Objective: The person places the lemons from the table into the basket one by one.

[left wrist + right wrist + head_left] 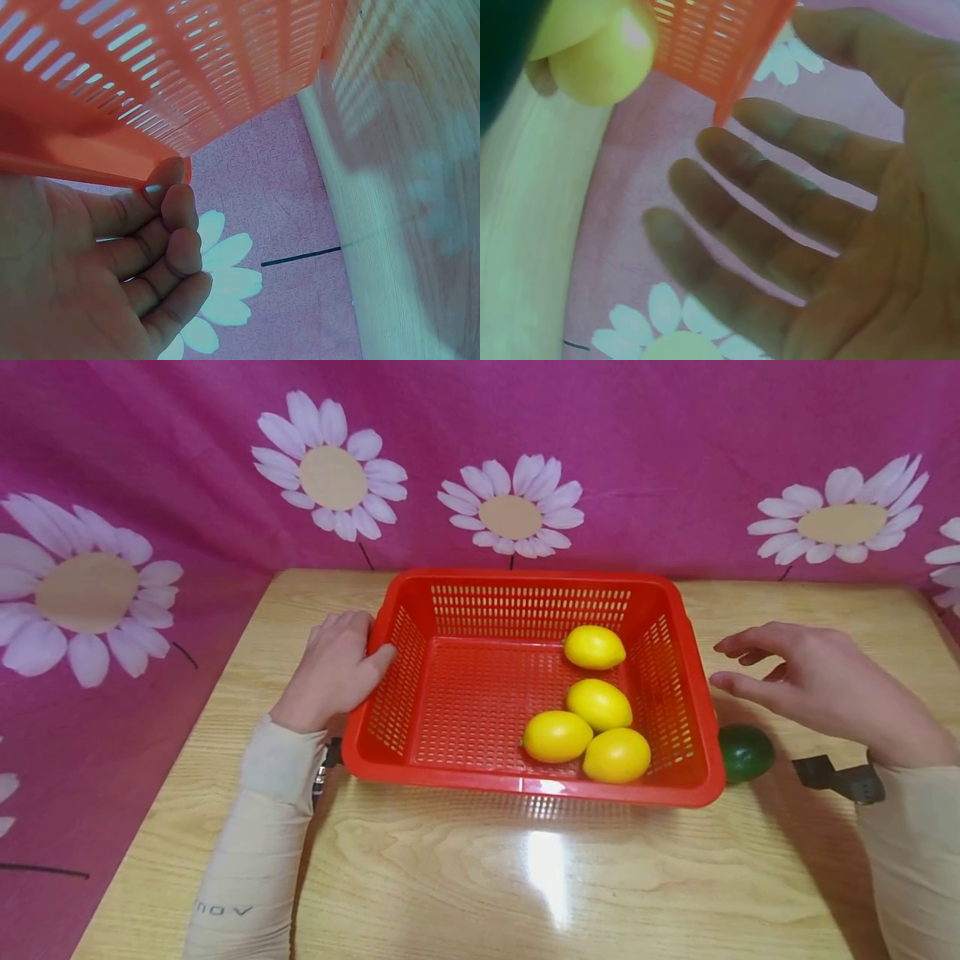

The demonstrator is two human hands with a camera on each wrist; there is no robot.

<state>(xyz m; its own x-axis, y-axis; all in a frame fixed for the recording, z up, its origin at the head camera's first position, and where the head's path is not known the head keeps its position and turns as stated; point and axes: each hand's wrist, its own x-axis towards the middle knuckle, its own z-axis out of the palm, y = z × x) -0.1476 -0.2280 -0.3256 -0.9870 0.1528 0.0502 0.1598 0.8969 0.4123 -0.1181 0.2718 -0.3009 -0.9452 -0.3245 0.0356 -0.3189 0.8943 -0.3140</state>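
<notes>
A red plastic basket (480, 693) with slotted walls holds several yellow lemons (597, 704), grouped toward its right side. My left hand (333, 668) grips the basket's left rim, thumb over the top. In the left wrist view, the fingers (180, 251) curl under the orange-looking rim. My right hand (817, 685) hovers just off the right rim, fingers spread and slightly bent, holding nothing. Below it lies a dark green, smooth, rounded fruit (747, 752), partly hidden by the basket; its kind is unclear.
Under everything is a light wooden table (420, 877). Behind it hangs a magenta cloth (637, 427) printed with white daisies. Yellow fruits (604, 64) show beside the basket in the right wrist view, with a small brownish thing (541, 77) partly behind them.
</notes>
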